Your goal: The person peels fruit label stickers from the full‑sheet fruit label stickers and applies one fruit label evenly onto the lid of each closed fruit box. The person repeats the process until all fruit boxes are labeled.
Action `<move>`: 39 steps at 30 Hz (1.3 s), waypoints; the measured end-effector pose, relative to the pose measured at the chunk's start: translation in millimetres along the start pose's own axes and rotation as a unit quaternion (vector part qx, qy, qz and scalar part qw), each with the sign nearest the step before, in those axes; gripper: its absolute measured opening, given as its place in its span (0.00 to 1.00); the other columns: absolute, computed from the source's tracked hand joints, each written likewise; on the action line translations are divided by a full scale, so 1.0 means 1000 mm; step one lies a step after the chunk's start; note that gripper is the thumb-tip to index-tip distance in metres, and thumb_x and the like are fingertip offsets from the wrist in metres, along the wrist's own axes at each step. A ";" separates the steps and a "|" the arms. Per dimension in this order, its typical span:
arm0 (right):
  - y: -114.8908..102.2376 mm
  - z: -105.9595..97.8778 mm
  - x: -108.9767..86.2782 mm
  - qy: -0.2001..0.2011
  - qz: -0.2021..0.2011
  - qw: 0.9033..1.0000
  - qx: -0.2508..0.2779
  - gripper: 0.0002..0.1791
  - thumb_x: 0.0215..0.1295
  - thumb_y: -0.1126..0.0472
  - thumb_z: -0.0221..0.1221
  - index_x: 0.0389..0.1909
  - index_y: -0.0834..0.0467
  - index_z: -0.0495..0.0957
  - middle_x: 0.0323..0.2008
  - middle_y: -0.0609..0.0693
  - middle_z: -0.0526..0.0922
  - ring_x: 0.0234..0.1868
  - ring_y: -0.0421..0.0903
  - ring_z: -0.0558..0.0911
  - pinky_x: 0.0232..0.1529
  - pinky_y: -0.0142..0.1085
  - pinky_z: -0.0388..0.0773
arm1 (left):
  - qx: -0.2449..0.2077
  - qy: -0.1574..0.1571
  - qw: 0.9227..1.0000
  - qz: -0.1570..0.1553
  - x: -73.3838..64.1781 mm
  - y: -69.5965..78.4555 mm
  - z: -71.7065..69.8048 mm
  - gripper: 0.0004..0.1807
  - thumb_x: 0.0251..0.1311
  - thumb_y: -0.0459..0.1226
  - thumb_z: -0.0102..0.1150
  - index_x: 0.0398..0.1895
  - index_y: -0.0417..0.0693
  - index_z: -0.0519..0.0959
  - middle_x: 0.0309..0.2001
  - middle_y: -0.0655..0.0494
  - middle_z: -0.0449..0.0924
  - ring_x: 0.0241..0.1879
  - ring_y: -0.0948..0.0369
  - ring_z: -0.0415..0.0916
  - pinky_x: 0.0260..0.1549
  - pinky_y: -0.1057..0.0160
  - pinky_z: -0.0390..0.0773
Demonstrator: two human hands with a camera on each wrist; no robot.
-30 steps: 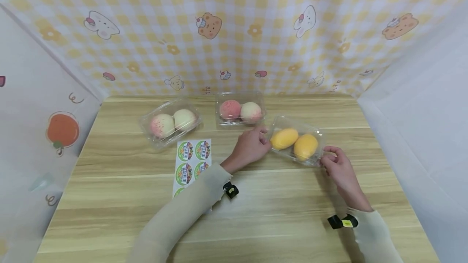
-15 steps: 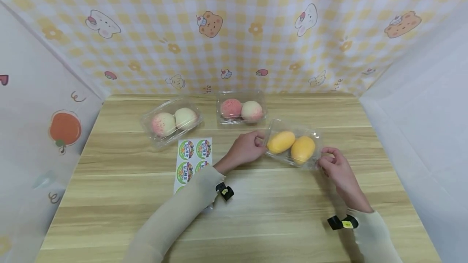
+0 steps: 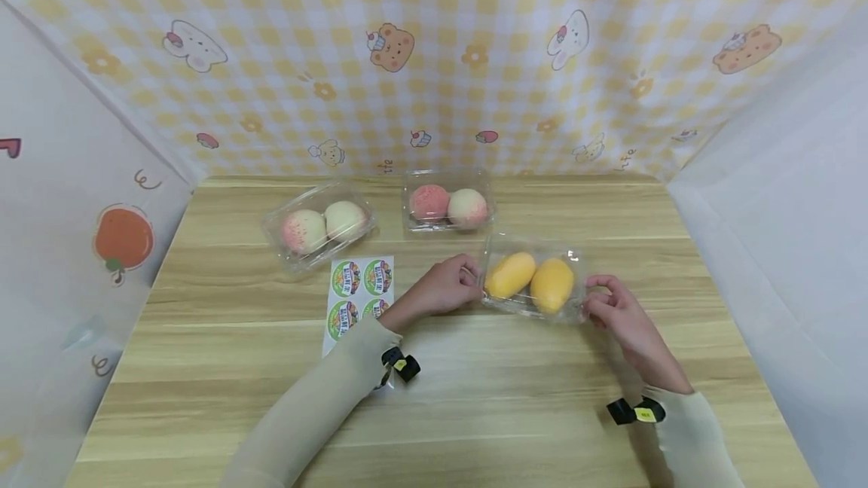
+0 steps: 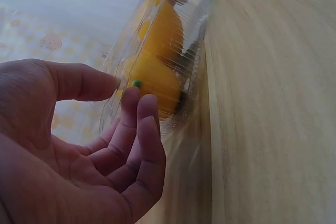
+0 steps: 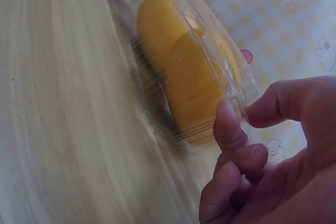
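A clear plastic clamshell box (image 3: 532,311) with two yellow mangoes (image 3: 552,286) inside is held between both hands, close over the table. On its left end, my left hand (image 3: 447,285) pinches the rim between thumb and fingertips. My right hand (image 3: 620,315) pinches the rim at the opposite end in the same way. The left wrist view shows a small green spot on the nearer mango (image 4: 152,85). From the right wrist camera the lid's edge sits between thumb and index finger, with the mangoes (image 5: 191,87) behind ribbed plastic.
Two more clear boxes stand at the back: one with two pink-and-cream peaches (image 3: 305,232) at left, another with a pink and a cream peach (image 3: 429,203) in the middle. A sheet of round fruit stickers (image 3: 359,292) lies left of centre, partly under the left sleeve (image 3: 319,405).
Both hands have carried the mango box left and toward the front of the table. It now sits straighter, less slanted than before. The other boxes and the sticker sheet stayed in place.
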State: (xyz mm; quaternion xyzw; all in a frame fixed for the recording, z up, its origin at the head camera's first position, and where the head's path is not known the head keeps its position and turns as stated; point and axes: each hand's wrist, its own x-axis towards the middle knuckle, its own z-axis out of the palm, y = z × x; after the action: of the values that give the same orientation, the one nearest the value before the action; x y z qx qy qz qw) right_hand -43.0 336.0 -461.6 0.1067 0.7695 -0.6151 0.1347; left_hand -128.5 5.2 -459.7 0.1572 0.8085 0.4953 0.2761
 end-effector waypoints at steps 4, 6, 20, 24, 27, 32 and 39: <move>0.000 0.001 0.002 -0.024 -0.012 1.000 0.005 0.22 0.76 0.73 0.55 0.67 0.66 0.62 0.27 0.43 0.77 0.26 0.40 0.67 0.31 0.32 0.67 | -0.015 -0.018 1.000 0.002 -0.007 -0.005 -0.002 0.16 0.65 0.32 0.69 0.53 0.40 0.77 0.35 0.55 0.88 0.32 0.62 0.79 0.33 0.67 0.75; 0.000 0.002 0.003 -0.039 -0.021 0.999 0.005 0.21 0.77 0.73 0.54 0.67 0.67 0.62 0.27 0.43 0.77 0.26 0.40 0.67 0.31 0.32 0.68 | -0.019 -0.025 1.000 0.004 -0.010 -0.009 -0.004 0.15 0.66 0.32 0.68 0.52 0.41 0.76 0.32 0.55 0.87 0.31 0.62 0.77 0.32 0.67 0.73; -0.006 0.017 0.016 -0.083 -0.042 0.996 0.002 0.21 0.78 0.71 0.54 0.66 0.70 0.64 0.26 0.44 0.74 0.29 0.41 0.70 0.35 0.33 0.71 | -0.027 -0.017 0.999 -0.008 -0.034 -0.020 -0.017 0.15 0.67 0.34 0.71 0.50 0.44 0.74 0.33 0.57 0.88 0.32 0.62 0.79 0.35 0.66 0.74; -0.008 0.022 0.019 -0.088 -0.038 0.995 0.007 0.20 0.78 0.71 0.54 0.66 0.69 0.64 0.28 0.44 0.77 0.31 0.41 0.72 0.38 0.33 0.73 | -0.042 -0.018 0.999 -0.013 -0.038 -0.024 -0.020 0.15 0.67 0.34 0.70 0.51 0.44 0.74 0.34 0.57 0.88 0.33 0.62 0.81 0.35 0.65 0.74; -0.008 0.024 0.022 -0.091 -0.034 0.995 0.007 0.20 0.78 0.72 0.54 0.66 0.69 0.63 0.28 0.44 0.78 0.30 0.40 0.71 0.37 0.33 0.72 | -0.053 -0.015 0.998 -0.017 -0.040 -0.028 -0.020 0.16 0.67 0.34 0.70 0.51 0.44 0.74 0.35 0.56 0.89 0.34 0.60 0.83 0.36 0.64 0.75; -0.010 0.028 0.025 -0.098 -0.029 0.995 0.006 0.20 0.78 0.71 0.53 0.66 0.69 0.63 0.29 0.44 0.79 0.28 0.40 0.71 0.36 0.33 0.72 | -0.063 -0.010 0.998 -0.022 -0.043 -0.031 -0.022 0.15 0.66 0.34 0.70 0.50 0.44 0.73 0.35 0.55 0.89 0.35 0.57 0.84 0.36 0.63 0.73; -0.014 0.034 0.029 -0.106 -0.027 0.994 0.006 0.21 0.78 0.71 0.54 0.67 0.69 0.64 0.28 0.44 0.76 0.27 0.40 0.67 0.35 0.33 0.69 | -0.064 0.003 0.997 -0.037 -0.048 -0.032 -0.027 0.16 0.66 0.35 0.71 0.50 0.45 0.74 0.34 0.54 0.90 0.34 0.60 0.82 0.36 0.63 0.71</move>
State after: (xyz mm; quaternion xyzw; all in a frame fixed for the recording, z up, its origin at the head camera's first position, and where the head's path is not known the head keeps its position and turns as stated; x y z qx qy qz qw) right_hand -72.5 299.9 -465.8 0.0208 0.7499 -0.6308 0.1980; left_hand -105.6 -53.6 -464.4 0.1078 0.7811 0.5360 0.3017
